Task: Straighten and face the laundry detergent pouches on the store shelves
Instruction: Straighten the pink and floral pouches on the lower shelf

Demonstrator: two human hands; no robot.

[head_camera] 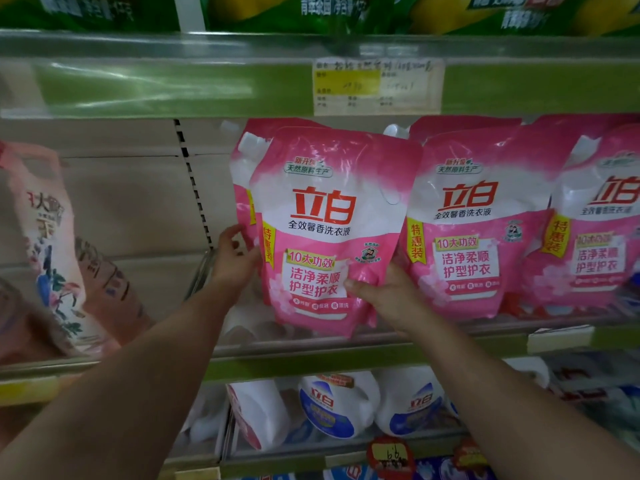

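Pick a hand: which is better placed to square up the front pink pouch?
Right, probably. The right hand already pinches the front pink pouch at its lower right corner; the left hand lies beside the pouch behind, its grip unclear.
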